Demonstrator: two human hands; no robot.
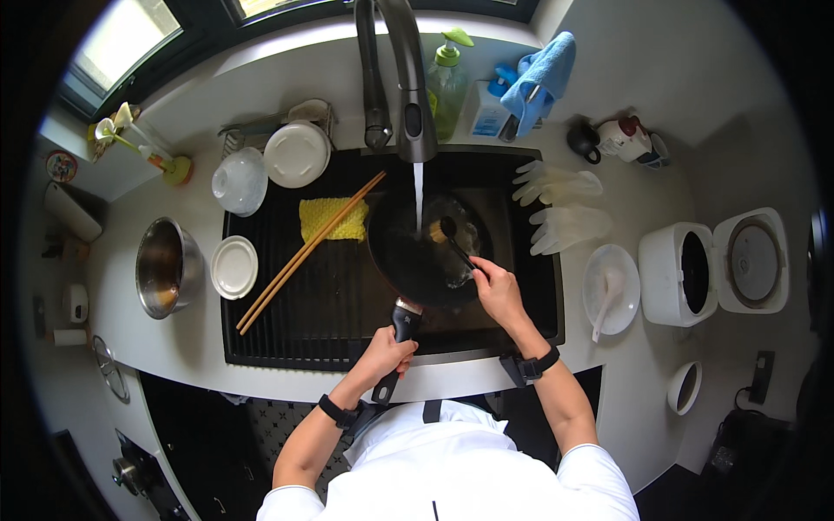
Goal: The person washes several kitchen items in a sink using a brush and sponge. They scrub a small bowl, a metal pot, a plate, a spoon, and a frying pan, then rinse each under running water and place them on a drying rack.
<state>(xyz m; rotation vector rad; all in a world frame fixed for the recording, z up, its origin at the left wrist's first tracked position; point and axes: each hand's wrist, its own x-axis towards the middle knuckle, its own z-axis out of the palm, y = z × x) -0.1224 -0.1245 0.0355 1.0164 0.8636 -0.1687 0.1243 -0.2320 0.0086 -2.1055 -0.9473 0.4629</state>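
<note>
My left hand [387,354] is wrapped around the black handle of a frying pan [395,252], which sits tilted in the dark sink [543,313]. Water streams from the faucet [415,130] into the pan. In my right hand [497,291] is a dish brush [458,247] with a dark handle, its pale bristle head touching the pan's inner surface. Suds and wet patches show around the brush head. Left of the pan, a yellow cloth [320,221] lies on the black drying rack, with a pair of long wooden chopsticks [300,265] across it.
At left stand a steel pot [163,269], a small white dish [234,267], a clear bowl [239,184] and a stacked white plate [297,154]. Behind are a green soap bottle [448,91] and blue cloth [540,82]. Rubber gloves [569,227], a spoon plate [599,278] and a rice cooker [673,269] stand right.
</note>
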